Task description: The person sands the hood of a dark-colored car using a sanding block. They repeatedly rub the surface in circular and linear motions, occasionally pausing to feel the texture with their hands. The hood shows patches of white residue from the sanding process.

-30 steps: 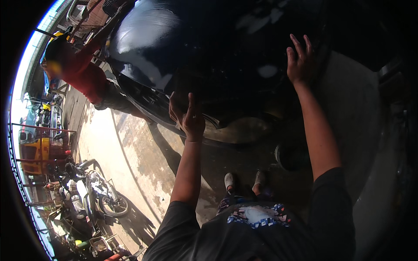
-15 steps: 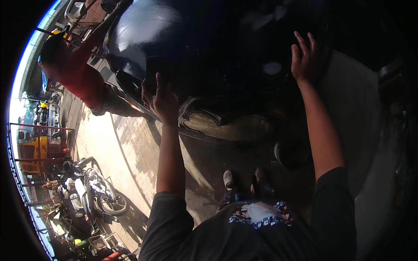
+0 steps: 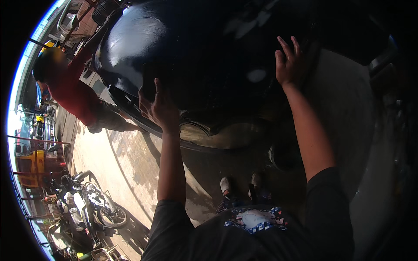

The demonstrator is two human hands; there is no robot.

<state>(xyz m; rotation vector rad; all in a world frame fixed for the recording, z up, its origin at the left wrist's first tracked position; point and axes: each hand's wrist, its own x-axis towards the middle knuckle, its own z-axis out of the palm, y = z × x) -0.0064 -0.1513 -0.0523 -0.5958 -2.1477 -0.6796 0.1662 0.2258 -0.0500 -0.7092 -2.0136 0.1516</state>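
Shifted my left hand (image 3: 162, 111) leftward, away from the cloudy oval headlight (image 3: 228, 135); fingers at a dark rectangular piece (image 3: 150, 74), can't tell if gripped. My right hand (image 3: 289, 67): empty, fingers spread, at the glossy black curved car panel (image 3: 209, 65) ahead. Red-shirted co-worker (image 3: 76, 98) far left.

A glossy black car hood (image 3: 204, 65) curves across the upper middle; a dark rectangular piece (image 3: 149, 75) overlaps its left part.

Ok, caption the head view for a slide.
Left hand by a dark rectangular piece, right hand at a glossy dark vehicle; red-shirted co-worker and motorcycle off to the left.
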